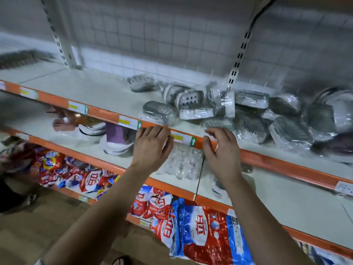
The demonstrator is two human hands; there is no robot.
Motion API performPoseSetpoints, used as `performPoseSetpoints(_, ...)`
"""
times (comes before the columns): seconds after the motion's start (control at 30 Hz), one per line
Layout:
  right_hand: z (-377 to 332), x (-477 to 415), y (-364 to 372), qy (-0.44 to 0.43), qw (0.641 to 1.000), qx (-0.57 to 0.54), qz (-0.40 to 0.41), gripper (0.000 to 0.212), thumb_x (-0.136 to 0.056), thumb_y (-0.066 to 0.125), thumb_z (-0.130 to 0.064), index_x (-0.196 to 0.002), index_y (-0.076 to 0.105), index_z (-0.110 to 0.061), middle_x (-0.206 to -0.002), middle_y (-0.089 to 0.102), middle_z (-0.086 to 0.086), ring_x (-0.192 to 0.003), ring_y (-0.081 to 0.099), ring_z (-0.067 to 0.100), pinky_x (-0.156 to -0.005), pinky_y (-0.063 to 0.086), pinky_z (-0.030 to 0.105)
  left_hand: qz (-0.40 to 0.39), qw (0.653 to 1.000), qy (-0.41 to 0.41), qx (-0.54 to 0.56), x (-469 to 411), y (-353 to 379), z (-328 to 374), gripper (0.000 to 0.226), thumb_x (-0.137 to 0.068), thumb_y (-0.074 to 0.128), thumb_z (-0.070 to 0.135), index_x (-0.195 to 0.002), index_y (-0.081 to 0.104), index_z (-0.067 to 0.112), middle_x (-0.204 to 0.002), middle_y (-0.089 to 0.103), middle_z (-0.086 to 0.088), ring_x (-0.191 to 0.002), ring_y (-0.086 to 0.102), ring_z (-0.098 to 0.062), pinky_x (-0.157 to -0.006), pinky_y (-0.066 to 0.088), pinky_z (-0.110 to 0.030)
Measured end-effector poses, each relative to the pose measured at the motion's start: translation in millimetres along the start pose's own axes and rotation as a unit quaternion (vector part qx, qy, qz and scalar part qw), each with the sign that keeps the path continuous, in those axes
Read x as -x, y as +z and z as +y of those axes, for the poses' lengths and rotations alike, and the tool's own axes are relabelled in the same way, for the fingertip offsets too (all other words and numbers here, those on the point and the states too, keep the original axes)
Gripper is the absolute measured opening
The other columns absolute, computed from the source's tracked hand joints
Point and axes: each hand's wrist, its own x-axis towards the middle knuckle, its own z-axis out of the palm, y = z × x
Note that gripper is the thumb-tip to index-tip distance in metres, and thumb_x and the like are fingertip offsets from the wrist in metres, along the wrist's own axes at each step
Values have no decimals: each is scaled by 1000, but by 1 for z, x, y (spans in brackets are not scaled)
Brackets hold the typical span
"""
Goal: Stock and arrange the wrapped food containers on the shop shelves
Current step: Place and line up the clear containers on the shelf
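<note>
Left hand point(152, 145), right hand point(221, 148) before shelf point(86, 88)

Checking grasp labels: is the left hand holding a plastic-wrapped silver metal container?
No, the left hand lies flat and empty over the orange shelf edge.

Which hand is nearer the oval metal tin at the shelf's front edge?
Left. The left hand is just below the tin; the right hand is farther right.

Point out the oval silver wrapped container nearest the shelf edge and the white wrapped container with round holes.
Oval silver wrapped container point(158, 111): head view, its ribbed top.
White wrapped container with round holes point(188, 99): head view, its holed face.
</note>
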Motion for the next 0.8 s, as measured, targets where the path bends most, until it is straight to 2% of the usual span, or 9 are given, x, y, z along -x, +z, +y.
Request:
performPoseSetpoints(0.23,-47,-75,94,-8,1000,9,6,21,-91,58,-19,-106,67,-8,-103,66,7,-101,59,26,-86,46,34,-34,999,-19,10,-57,-4,-122,32,-93,40,33,-92,66,13,-87,65,-5,-80,61,-32,-75,42,-41)
performPoseSetpoints(0.5,-56,-119,184,27,998,48,-32,13,-83,69,-11,-95,70,-7,-98,66,8,-95,62,32,-85,51,43,-95,995,-7,33,-105,30,-222,40,-92,36,38,-97,67,15,-95,67,-4,-87,61,-31,-79,40,-40)
performPoseSetpoints(0.63,-52,-121,210,50,995,81,-40,8,-78,74,-14,-85,72,-10,-91,67,7,-90,60,34,-85,50,41,-109,991,-1,72,-124,55,-248,28,-92,49,29,-98,68,10,-94,68,-8,-87,61,-33,-77,46,-40)
performPoseSetpoints(0.73,-55,-132,223,48,995,75,-38,10,-80,68,-19,-83,73,-11,-89,67,4,-87,61,29,-81,51,44,-118,988,-5,100,-139,73,-258,19,-93,59,21,-102,68,8,-98,67,-11,-90,60,-34,-79,49,-41)
performPoseSetpoints(0.8,-52,-135,228,39,995,78,-38,16,-83,64,-23,-85,73,-11,-91,67,3,-88,61,28,-83,49,46,-124,986,-8,113,-150,84,-263,21,-93,59,20,-108,67,7,-104,67,-11,-97,59,-34,-82,48,-40)
